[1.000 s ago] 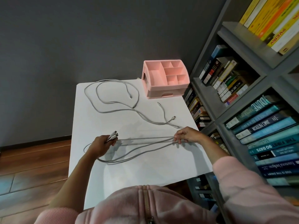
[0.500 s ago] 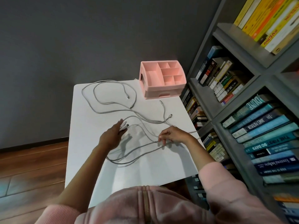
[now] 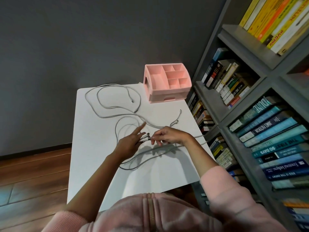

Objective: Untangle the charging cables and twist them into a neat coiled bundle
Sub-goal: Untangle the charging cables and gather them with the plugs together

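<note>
Thumb and forefinger tips (image 3: 153,137) of the right hand (image 3: 170,136) pinch the metal-tipped white plug ends (image 3: 145,137) of several pale grey charging cables (image 3: 160,149). The left hand (image 3: 130,144) holds those same plugs between its lower fingers. Its index finger (image 3: 141,128) is stretched straight out toward the far side of the small white square table (image 3: 93,164). The gathered plugs point to the right, tips toward the right hand, and lie roughly across the table.

From the hands the cords trail down into long, flat loops on the near half of the tabletop. The long axis of these loops runs left to right, and one strand passes under the right wrist toward the table's right edge. Further out, wider loops sprawl toward the back left corner and cross one another near the middle. Two loose connector ends lie apart on the right, pointing toward the pink plastic compartment organiser (image 3: 167,96) at the back right corner. A grey bookshelf (image 3: 242,42) packed with books stands beside the table.

The job looks to be in its early part. One set of ends is collected in hand, but the crossings remain, the far ends are free, and no coil has been formed. Separating the strands and winding them all is left to do.
</note>
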The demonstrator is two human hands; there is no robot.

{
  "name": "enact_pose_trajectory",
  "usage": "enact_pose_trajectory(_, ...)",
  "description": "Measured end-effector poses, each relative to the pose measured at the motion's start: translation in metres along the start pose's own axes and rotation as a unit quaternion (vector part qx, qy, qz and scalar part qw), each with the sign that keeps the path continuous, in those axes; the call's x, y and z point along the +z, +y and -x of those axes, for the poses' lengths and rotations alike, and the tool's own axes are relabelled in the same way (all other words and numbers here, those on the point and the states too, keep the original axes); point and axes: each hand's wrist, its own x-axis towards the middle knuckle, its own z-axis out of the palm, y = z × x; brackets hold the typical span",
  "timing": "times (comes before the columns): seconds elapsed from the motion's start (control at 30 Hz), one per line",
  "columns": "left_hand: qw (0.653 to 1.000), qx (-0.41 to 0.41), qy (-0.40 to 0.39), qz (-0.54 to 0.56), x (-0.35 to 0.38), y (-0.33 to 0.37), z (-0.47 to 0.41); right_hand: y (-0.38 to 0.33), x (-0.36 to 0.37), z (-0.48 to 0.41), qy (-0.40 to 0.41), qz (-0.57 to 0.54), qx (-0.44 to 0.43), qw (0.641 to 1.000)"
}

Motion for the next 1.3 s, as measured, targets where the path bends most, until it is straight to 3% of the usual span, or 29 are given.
enact_pose_trajectory(0.1,0.998,0.024,-0.001,0.063,0.002,-0.001,0.004,-0.003,-0.001,0.001,-0.013,0.007,-0.005,1.000)
enact_pose_trajectory(0.17,0.998,-0.032,0.013,0.052,-0.001,-0.008,0.005,0.001,-0.004,0.005,0.004,0.000,-0.003,1.000)
enact_pose_trajectory(0.27,0.994,-0.080,0.068,0.009,-0.010,-0.025,0.010,0.018,-0.017,0.017,0.061,-0.004,0.000,0.998)
enact_pose_trajectory(0.37,0.993,-0.096,0.072,0.003,-0.013,-0.027,0.017,0.034,-0.032,0.027,0.114,-0.005,-0.004,0.993)
enact_pose_trajectory(0.63,0.991,-0.084,0.105,0.020,-0.025,-0.032,0.025,0.044,-0.054,0.036,0.266,-0.079,-0.020,0.960)
enact_pose_trajectory(0.83,0.989,-0.111,0.090,0.030,-0.020,-0.031,0.032,0.060,-0.066,0.048,0.296,-0.097,-0.021,0.950)
enact_pose_trajectory(1.0,0.987,-0.112,0.110,0.021,-0.027,-0.035,0.038,0.086,-0.076,0.052,0.366,-0.167,-0.048,0.914)
enact_pose_trajectory(1.17,0.985,-0.147,0.081,0.025,-0.022,-0.029,0.036,0.112,-0.090,0.059,0.372,-0.143,-0.029,0.917)
enact_pose_trajectory(1.3,0.985,-0.151,0.082,0.019,-0.027,-0.027,0.034,0.097,-0.086,0.066,0.400,-0.218,-0.017,0.890)
